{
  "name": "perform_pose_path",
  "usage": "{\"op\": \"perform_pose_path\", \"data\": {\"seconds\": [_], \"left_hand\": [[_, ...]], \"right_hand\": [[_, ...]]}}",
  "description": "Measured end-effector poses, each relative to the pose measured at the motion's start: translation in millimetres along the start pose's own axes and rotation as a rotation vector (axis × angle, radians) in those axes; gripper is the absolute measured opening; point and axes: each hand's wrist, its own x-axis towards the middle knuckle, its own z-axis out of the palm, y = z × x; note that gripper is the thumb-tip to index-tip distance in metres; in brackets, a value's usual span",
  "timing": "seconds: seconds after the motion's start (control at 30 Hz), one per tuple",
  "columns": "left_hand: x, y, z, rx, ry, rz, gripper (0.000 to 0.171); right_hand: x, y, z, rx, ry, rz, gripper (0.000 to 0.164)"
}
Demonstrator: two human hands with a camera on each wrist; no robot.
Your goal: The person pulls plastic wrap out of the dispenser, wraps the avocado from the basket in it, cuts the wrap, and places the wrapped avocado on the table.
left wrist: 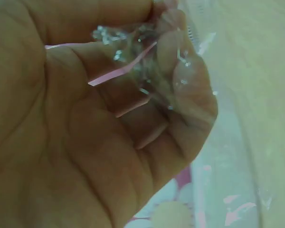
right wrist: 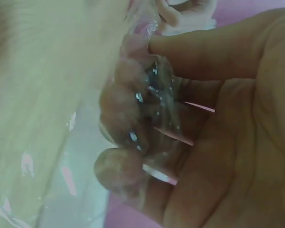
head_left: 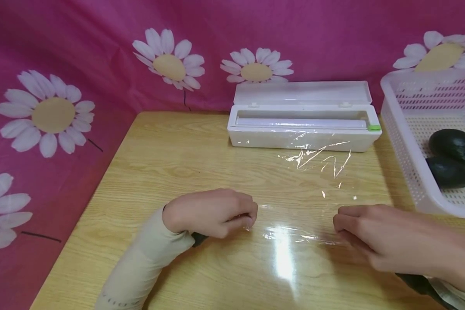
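Observation:
A sheet of clear plastic wrap (head_left: pixel 314 159) stretches from the open white wrap dispenser (head_left: pixel 302 140) toward me over the table. My left hand (head_left: pixel 217 213) pinches the near left corner of the sheet between thumb and fingers. At the near right corner my right hand (head_left: pixel 391 237) pinches the film in the same way. In the left wrist view crumpled film (left wrist: pixel 147 71) lies over the curled fingers; in the right wrist view bunched film (right wrist: pixel 156 104) covers the fingertips. Inside the dispenser sits the wrap roll (head_left: pixel 302 123), and its lid (head_left: pixel 302 92) leans back.
To the right stands a white perforated basket (head_left: pixel 404 159) holding two dark green avocados (head_left: pixel 455 146). A green cutter slider (head_left: pixel 373 127) sits at the dispenser's right end. Behind the wooden table (head_left: pixel 170 163) hangs a pink cloth with daisies (head_left: pixel 100 43).

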Motion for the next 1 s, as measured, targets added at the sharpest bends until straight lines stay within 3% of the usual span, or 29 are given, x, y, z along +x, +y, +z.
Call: {"op": "perform_pose_path", "data": {"seconds": [0.3,0.5,0.6,0.8,1.0], "left_hand": [[11.6,-10.5,25.2,-0.030,-0.081,-0.042,0.022],[16.6,-12.4,34.4,-0.042,-0.118,-0.047,0.021],[16.2,-12.5,37.2,-0.052,-0.139,-0.064,0.018],[12.4,-13.7,42.4,-0.058,-0.155,-0.069,0.012],[11.2,-15.7,45.5,-0.034,-0.141,-0.069,0.013]], "right_hand": [[-4,4,21,0.042,-0.132,0.059,0.027],[-3,8,31,0.091,-0.115,-0.014,0.016],[-2,9,34,0.109,-0.148,-0.015,0.016],[-2,10,37,0.168,-0.285,0.082,0.018],[0,10,43,0.209,-0.314,0.107,0.014]]}}
